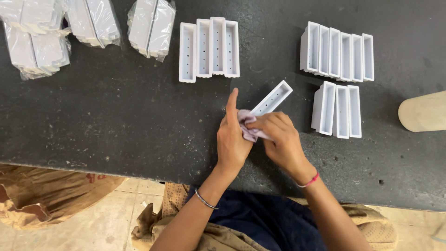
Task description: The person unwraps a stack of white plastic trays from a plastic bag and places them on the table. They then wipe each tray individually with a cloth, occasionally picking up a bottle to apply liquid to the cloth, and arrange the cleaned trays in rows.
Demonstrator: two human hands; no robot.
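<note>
My left hand [232, 137] and my right hand [278, 139] meet over the near middle of a dark table [116, 116]. Between them is a long white plastic tray [273, 97], open side up, slanting away to the upper right. My left hand grips its near end, index finger pointing up. My right hand presses a small pale pink cloth [248, 126] against that end. The tray's near end is hidden by the cloth and fingers.
A row of white trays [210, 49] lies at the back centre. Two more rows [337, 51] [338, 110] stand on edge at the right. Clear bags of white parts [149, 27] [35, 37] sit at the back left. A beige cylinder [423, 111] is at the right edge.
</note>
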